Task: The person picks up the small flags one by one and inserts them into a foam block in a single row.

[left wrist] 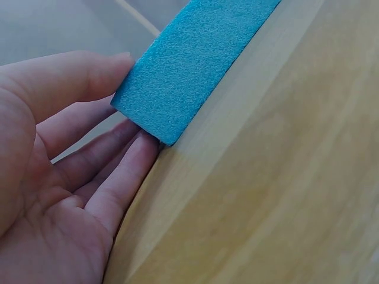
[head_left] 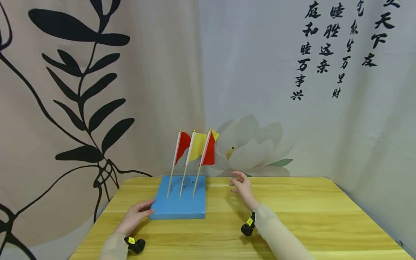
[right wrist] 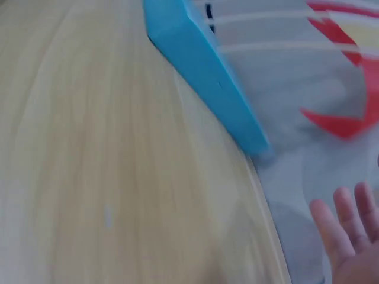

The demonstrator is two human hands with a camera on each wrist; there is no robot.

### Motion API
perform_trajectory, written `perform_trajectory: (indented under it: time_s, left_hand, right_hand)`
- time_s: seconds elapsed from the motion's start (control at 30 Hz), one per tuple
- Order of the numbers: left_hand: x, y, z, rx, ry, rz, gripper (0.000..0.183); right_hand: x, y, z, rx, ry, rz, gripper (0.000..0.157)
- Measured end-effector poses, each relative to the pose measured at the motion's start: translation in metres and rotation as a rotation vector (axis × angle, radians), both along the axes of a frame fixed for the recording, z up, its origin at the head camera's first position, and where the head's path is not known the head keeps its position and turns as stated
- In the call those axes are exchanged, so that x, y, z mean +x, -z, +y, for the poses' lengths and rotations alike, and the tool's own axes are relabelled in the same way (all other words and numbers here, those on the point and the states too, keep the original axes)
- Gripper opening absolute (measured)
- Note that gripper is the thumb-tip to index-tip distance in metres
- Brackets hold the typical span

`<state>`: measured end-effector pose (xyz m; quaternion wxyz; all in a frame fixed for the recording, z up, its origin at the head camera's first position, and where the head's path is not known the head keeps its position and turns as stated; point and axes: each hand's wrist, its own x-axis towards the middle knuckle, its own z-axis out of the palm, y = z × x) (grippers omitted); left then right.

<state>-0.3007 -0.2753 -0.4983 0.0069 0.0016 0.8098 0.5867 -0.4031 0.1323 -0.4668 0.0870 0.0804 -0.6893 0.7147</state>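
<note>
A blue foam block (head_left: 182, 208) lies on the table with small holes in its top. Three thin sticks stand in it, tilted slightly right: a red flag (head_left: 183, 143) at left, a yellow flag (head_left: 196, 146) in the middle and another red flag (head_left: 209, 151) at right. My left hand (head_left: 134, 216) touches the block's left side near its front corner. In the left wrist view, its thumb (left wrist: 89, 80) meets the block's upper edge and the other fingers lie by its side. To the block's right, my right hand (head_left: 242, 186) is raised, fingers loosely bent, holding nothing.
The yellow wooden table (head_left: 292, 216) extends to both sides of the block. Behind it hangs a curtain (head_left: 162, 90) printed with dark leaves, a pale flower and black characters. A small black device sits on each wrist.
</note>
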Motion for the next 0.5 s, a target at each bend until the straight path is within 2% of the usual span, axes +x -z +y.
perform_trajectory:
  time_s: [0.33, 0.43, 0.5]
  left_hand:
    - [-0.004, -0.004, -0.013, 0.029, 0.022, -0.021, 0.060]
    - [0.000, -0.011, -0.016, 0.052, 0.031, -0.027, 0.059]
    - [0.001, -0.019, -0.020, 0.041, 0.054, -0.026, 0.059]
  right_hand:
    - [-0.001, -0.006, 0.051, 0.053, 0.025, -0.037, 0.032]
    - [0.007, -0.019, 0.064, 0.095, 0.024, -0.042, 0.035]
    - [0.007, -0.021, 0.075, 0.126, 0.026, -0.043, 0.037]
